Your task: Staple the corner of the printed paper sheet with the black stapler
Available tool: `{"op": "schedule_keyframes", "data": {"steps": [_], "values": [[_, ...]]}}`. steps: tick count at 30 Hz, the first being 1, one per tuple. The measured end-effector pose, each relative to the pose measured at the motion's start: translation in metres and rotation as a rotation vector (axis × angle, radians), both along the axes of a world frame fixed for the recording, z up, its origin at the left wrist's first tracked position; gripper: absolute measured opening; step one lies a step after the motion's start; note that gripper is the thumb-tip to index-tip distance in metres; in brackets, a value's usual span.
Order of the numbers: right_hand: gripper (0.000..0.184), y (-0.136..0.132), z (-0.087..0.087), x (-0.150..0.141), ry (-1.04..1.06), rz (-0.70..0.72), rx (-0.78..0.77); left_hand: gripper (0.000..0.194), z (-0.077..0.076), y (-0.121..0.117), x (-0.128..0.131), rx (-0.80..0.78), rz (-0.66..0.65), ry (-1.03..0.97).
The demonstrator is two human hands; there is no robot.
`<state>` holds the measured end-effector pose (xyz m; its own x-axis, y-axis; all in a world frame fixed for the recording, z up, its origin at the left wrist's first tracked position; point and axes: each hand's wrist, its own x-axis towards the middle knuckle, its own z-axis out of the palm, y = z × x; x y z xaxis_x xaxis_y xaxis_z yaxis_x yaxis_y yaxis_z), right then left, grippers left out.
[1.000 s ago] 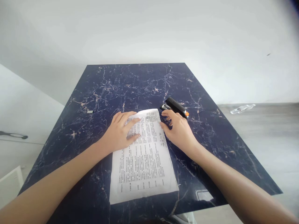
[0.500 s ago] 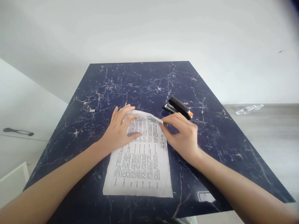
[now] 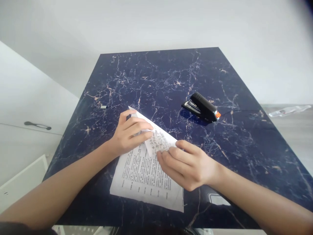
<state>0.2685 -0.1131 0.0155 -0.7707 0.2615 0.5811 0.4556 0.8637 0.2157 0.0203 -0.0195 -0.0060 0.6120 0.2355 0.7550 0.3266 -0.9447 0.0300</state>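
Diffuse light fills the frame, the wall greyer at upper left, the upper-right corner dark. A pale reflection glints on the glossy tabletop at lower right; print on the paper looks smeared.

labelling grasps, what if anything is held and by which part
Printed paper, by its fold's right end, in the right grip; the left grip lies over its left part, hold unclear.

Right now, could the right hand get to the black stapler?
Probably yes: the black stapler lies beyond the right hand with only dark tabletop showing between them, though that hand is busy at the folded paper.
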Motion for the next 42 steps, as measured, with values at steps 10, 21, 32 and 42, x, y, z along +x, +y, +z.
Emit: {"op": "schedule_keyframes", "data": {"steps": [10, 21, 32, 42], "values": [[0.016, -0.008, 0.001, -0.007, -0.134, 0.287, -0.104, 0.028, -0.003, -0.002, -0.002, -0.025, 0.037, -0.031], [0.018, -0.01, -0.002, -0.009, -0.152, 0.256, -0.141, 0.025, -0.006, -0.001, -0.004, -0.025, 0.038, -0.036], [0.011, -0.011, 0.002, -0.008, 0.056, 0.041, -0.173, 0.023, 0.002, 0.0, 0.002, 0.02, 0.005, -0.061], [0.072, 0.0, -0.012, -0.018, 0.095, -0.316, -0.562, 0.019, 0.008, -0.009, 0.003, -0.056, 0.075, 0.022]]}}
